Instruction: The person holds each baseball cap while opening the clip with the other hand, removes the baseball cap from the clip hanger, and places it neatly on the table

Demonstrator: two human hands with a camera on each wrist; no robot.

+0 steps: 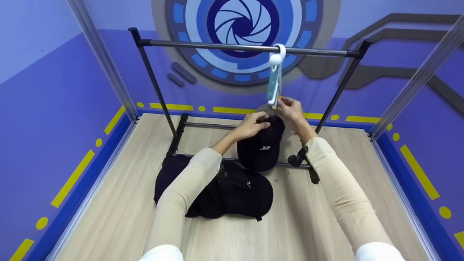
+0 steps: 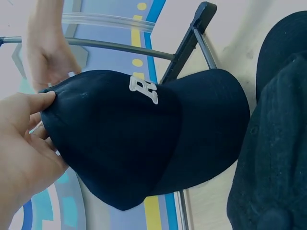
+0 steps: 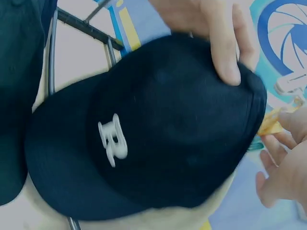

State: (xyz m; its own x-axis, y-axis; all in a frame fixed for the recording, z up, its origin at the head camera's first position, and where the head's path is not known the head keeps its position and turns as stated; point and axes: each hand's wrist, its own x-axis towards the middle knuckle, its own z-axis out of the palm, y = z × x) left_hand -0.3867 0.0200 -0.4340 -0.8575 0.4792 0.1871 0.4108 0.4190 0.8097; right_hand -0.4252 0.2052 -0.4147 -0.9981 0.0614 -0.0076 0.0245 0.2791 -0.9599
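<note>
A black baseball cap (image 1: 261, 146) with a white letter emblem hangs crown up, its brim pointing down. My left hand (image 1: 250, 125) pinches the top edge of its crown, thumb on the outside, as the left wrist view shows. My right hand (image 1: 291, 108) pinches a yellow clip (image 3: 271, 121) just beyond the cap's edge. That clip belongs to a white and teal folding hanger (image 1: 274, 81), hooked over the rack's top bar (image 1: 224, 46). Behind the black cap a greyish-beige thing (image 1: 289, 131) shows partly; its kind is hidden.
More black caps (image 1: 243, 190) lie overlapped on the wooden floor panel (image 1: 290, 224), partly under my left forearm. The rack's black side posts (image 1: 154, 79) stand left and right, with lower rails (image 1: 210, 125) near the floor. Blue patterned walls (image 1: 72, 119) enclose the space.
</note>
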